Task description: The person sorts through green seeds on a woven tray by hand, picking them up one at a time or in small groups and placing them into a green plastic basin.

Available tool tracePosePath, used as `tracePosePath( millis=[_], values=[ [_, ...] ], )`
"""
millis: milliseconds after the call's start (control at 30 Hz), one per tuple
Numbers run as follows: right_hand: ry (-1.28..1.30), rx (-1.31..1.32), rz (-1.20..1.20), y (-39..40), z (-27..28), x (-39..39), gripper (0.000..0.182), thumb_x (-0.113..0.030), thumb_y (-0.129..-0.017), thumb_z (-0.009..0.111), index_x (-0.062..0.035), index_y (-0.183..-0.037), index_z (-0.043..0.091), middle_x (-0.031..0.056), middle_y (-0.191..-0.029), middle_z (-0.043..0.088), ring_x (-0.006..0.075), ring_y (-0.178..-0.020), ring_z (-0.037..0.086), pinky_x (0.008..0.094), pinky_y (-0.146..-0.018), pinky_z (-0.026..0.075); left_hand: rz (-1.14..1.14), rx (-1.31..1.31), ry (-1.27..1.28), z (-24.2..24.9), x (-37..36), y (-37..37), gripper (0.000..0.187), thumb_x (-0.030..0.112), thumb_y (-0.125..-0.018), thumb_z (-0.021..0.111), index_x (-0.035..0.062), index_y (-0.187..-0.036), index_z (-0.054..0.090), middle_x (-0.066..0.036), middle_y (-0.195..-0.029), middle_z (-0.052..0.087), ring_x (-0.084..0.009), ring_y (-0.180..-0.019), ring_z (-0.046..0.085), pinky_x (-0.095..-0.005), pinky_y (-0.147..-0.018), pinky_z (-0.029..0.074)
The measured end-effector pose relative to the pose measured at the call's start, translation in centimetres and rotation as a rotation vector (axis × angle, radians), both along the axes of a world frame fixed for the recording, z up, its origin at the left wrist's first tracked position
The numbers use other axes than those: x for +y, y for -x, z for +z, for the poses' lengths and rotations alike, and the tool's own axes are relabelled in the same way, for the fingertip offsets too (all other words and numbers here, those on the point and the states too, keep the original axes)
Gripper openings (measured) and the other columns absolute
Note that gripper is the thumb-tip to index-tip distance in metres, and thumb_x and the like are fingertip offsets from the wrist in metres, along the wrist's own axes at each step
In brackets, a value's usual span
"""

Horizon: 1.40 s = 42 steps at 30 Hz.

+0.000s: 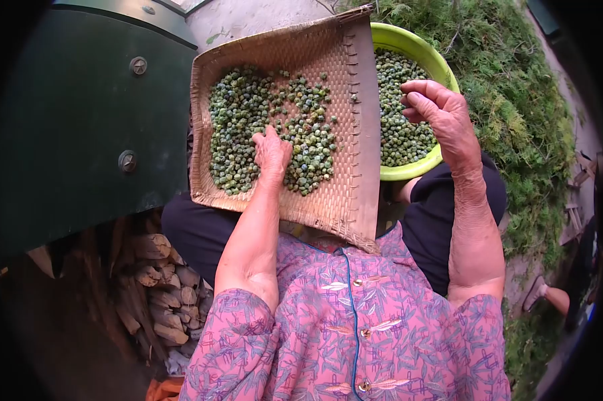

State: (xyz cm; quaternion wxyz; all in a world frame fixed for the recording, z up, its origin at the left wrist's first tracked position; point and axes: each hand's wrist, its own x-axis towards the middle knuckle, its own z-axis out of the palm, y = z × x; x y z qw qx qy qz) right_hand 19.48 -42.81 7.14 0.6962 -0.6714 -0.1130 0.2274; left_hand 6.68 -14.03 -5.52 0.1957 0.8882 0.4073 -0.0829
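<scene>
A woven winnowing tray (345, 194) rests tilted across my lap, holding small round green fruits (238, 100) spread in two heaps. My left hand (272, 152) is down among them, between the heaps, with its fingers bent and the tips touching the fruits. Whether one is pinched there is hidden. Over the yellow-green basin (442, 63), my right hand (443, 113) is raised with thumb and fingers curled together; anything in them is too small to make out. More green fruits (400, 137) fill the basin, which stands beside the tray's right edge.
A dark green metal panel with studs (87, 113) stands close on the left. Below it lies stacked split firewood (171, 294). Cut green branches (495, 100) cover the ground on the right. Another person's foot (539, 294) shows at the far right.
</scene>
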Motion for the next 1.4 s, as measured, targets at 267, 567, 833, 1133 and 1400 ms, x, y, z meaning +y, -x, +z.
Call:
tracePosePath(
  millis=[267, 567, 833, 1133, 1400],
  values=[
    [-0.003, 0.023, 0.005, -0.1, 0.4, 0.3, 0.019, -0.013, -0.088, 0.058, -0.0023, -0.102, 0.064, 0.0018, -0.087, 0.064, 0.0077, -0.073, 0.059, 0.0215, -0.069, 0.049, -0.262, -0.165, 0.048, -0.1, -1.5, -7.7, 0.044, 0.007, -0.073, 0.06, 0.0026, -0.115, 0.046, -0.029, -0.118, 0.036, -0.0451, -0.105, 0.049, -0.0451, -0.091, 0.043],
    [0.013, -0.002, -0.003, 0.1, 0.8, 0.6, 0.02, -0.013, -0.087, 0.058, -0.0017, -0.102, 0.064, 0.0008, -0.087, 0.063, 0.008, -0.072, 0.059, 0.022, -0.068, 0.049, -0.504, -0.292, -0.056, 0.6, -4.1, -5.5, 0.06, 0.014, -0.074, 0.065, 0.0062, -0.128, 0.042, -0.022, -0.133, 0.036, -0.0384, -0.118, 0.042, -0.0452, -0.095, 0.039],
    [0.062, -0.017, 0.02, 0.2, -0.3, 1.0, 0.021, -0.015, -0.086, 0.059, -0.0024, -0.102, 0.065, 0.001, -0.084, 0.064, 0.0072, -0.07, 0.058, 0.0216, -0.066, 0.048, -0.741, -0.079, -0.15, 1.1, -6.3, 3.3, 0.058, 0.014, -0.081, 0.057, 0.0132, -0.136, 0.038, -0.024, -0.139, 0.032, -0.0407, -0.126, 0.032, -0.0451, -0.102, 0.032],
    [0.141, 0.051, 0.032, 2.3, -2.7, 2.6, 0.021, -0.015, -0.085, 0.058, -0.0018, -0.1, 0.064, 0.0008, -0.082, 0.063, 0.007, -0.068, 0.057, 0.0213, -0.064, 0.048, -0.812, -0.143, 0.168, 3.5, -2.9, 8.1, 0.059, -0.003, -0.075, 0.05, 0.0125, -0.131, 0.044, -0.022, -0.122, 0.045, -0.038, -0.11, 0.047, -0.0408, -0.091, 0.042],
    [0.363, -0.036, 0.215, 7.0, -5.3, 6.8, 0.02, -0.013, -0.083, 0.058, 0.0016, -0.095, 0.064, 0.0059, -0.076, 0.064, 0.0116, -0.063, 0.059, 0.026, -0.062, 0.049, -0.446, -0.499, 0.597, 0.3, -3.7, 5.7, 0.052, -0.002, -0.072, 0.055, 0.0034, -0.124, 0.051, -0.019, -0.12, 0.053, -0.0301, -0.112, 0.051, -0.0329, -0.097, 0.039]
  ],
)
